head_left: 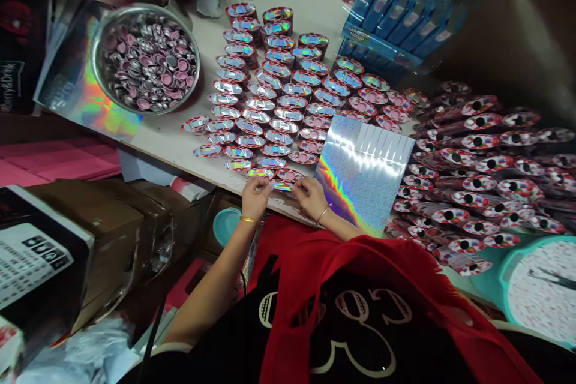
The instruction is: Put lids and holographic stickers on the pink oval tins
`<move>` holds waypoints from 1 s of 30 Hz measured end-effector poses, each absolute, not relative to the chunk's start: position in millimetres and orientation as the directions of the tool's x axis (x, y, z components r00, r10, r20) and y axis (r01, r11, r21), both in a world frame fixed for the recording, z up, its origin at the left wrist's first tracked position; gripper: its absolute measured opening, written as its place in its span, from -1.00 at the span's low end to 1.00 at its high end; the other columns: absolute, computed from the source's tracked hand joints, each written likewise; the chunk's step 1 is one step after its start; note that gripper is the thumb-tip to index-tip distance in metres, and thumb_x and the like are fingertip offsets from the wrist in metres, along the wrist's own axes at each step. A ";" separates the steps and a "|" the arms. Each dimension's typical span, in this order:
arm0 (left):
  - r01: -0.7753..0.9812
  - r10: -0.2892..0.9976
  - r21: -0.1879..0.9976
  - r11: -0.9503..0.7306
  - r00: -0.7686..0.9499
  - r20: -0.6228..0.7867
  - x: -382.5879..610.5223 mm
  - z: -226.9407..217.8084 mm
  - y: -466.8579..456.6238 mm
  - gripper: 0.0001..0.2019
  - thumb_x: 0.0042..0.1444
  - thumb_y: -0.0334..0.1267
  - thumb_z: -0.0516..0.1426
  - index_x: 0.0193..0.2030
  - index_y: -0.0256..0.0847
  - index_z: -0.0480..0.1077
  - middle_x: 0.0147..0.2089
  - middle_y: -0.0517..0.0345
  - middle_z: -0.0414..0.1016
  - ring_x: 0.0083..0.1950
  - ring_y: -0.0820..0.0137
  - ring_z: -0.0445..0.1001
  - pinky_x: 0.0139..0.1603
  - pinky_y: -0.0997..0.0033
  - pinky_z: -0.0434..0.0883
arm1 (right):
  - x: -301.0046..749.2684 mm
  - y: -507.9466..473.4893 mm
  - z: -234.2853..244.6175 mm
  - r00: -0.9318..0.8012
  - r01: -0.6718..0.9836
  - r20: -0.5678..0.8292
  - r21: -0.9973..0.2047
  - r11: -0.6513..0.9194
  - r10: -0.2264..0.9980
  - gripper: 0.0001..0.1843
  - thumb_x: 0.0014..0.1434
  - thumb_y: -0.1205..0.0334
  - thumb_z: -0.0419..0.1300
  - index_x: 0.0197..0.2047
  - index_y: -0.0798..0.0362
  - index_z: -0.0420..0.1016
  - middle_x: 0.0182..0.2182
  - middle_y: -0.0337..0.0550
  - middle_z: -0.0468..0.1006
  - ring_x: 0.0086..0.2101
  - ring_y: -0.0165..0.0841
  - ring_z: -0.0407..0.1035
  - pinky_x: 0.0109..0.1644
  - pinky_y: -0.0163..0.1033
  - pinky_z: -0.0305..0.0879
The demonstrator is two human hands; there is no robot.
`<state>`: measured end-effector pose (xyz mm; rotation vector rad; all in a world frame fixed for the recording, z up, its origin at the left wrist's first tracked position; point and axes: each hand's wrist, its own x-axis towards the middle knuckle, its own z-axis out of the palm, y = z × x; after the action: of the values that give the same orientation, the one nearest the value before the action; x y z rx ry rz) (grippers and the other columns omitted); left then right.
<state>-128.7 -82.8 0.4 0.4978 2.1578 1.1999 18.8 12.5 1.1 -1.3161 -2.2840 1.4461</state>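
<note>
Both my hands are at the table's front edge. My left hand [255, 198] and my right hand [310, 198] pinch a small holographic-topped round tin [282, 186] between them, though the fingers partly hide it. Rows of similar tins with shiny holographic tops [261, 104] stand just beyond my hands, on the white table [180, 153]. A flat holographic sheet [362, 174] lies to the right of my right hand, close to my wrist. A gold bangle circles my left wrist, and a thin bracelet circles my right.
A steel bowl [146, 59] of pink and silver lids sits at the left, on a holographic sheet. Piled eye-printed packets [477, 180] cover the right. Blue packaging [400, 18] stands at the back, cardboard boxes [99, 234] lie below the left edge, and a teal basin [227, 225] sits below the front edge.
</note>
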 end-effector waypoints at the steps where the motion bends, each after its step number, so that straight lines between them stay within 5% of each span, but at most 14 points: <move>1: 0.124 0.610 0.845 0.520 -0.747 -0.266 -127.8 -4.2 -83.7 -0.82 -0.07 -0.17 0.22 -0.50 -0.21 0.38 -0.35 0.17 0.36 -0.25 0.39 0.37 -0.08 0.32 0.32 | 17.9 12.0 0.6 -0.607 0.641 -0.313 -0.736 0.218 0.730 -0.76 0.22 0.12 0.12 -0.43 0.04 0.41 -0.41 -0.16 0.48 -0.30 -0.31 0.29 -0.18 -0.21 0.14; 6: 0.451 0.686 0.655 0.606 -0.713 -0.145 -120.6 -14.7 -87.3 -0.88 0.04 -0.20 0.18 -0.40 -0.19 0.42 -0.19 0.04 0.37 -0.04 0.22 0.36 0.03 0.18 0.27 | 12.8 9.4 3.0 -0.641 0.731 -0.327 -0.537 0.421 0.695 -0.81 0.23 0.18 0.09 -0.35 0.03 0.46 -0.30 -0.07 0.52 -0.19 -0.21 0.29 -0.16 -0.14 0.07; 10: 0.539 0.705 0.552 0.636 -0.697 -0.131 -116.0 -14.3 -86.9 -0.87 0.08 -0.18 0.17 -0.34 -0.19 0.42 -0.13 -0.03 0.37 -0.01 0.14 0.34 0.00 0.14 0.24 | 9.9 7.4 4.4 -0.682 0.713 -0.307 -0.481 0.510 0.664 -0.82 0.24 0.21 0.05 -0.33 0.04 0.42 -0.27 -0.01 0.52 -0.15 -0.17 0.28 -0.12 -0.10 0.05; 18: 0.456 0.604 0.514 0.726 -0.780 -0.162 -122.8 -2.4 -88.4 -0.49 0.00 -0.06 0.23 0.04 -0.25 0.26 0.01 -0.10 0.36 0.07 0.08 0.33 0.06 0.07 0.25 | 17.3 3.1 -0.6 -0.570 0.750 -0.354 -0.593 0.293 0.741 -0.76 0.15 0.21 0.07 -0.10 0.08 0.28 -0.46 -0.20 0.46 -0.36 -0.24 0.35 -0.17 -0.13 0.09; 24: 0.639 0.825 0.661 0.393 -0.562 0.054 -140.6 7.4 -17.3 -0.68 0.18 -0.09 0.10 0.01 -0.19 0.34 -0.05 -0.01 0.43 0.03 0.19 0.37 0.06 0.17 0.26 | 27.8 51.4 12.0 -0.564 0.592 -0.168 -0.765 0.254 0.808 -0.69 0.14 0.25 0.07 -0.01 0.03 0.29 -0.51 -0.29 0.41 -0.42 -0.30 0.32 -0.26 -0.19 0.16; 30: 0.863 0.994 0.505 -0.025 -0.030 0.101 -107.6 3.1 133.2 -0.65 0.24 -0.12 0.03 0.14 -0.12 0.33 0.14 -0.06 0.38 0.14 0.16 0.30 0.07 0.14 0.22 | 62.5 177.4 17.2 -0.291 0.770 0.100 -0.565 0.295 0.951 -0.74 0.22 0.21 0.02 -0.08 0.05 0.43 -0.17 0.00 0.45 -0.11 -0.16 0.27 -0.04 -0.09 0.16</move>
<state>-107.6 133.2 3.1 1.9571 1.9630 0.6394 62.5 177.4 17.2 -1.5394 -2.1501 0.5841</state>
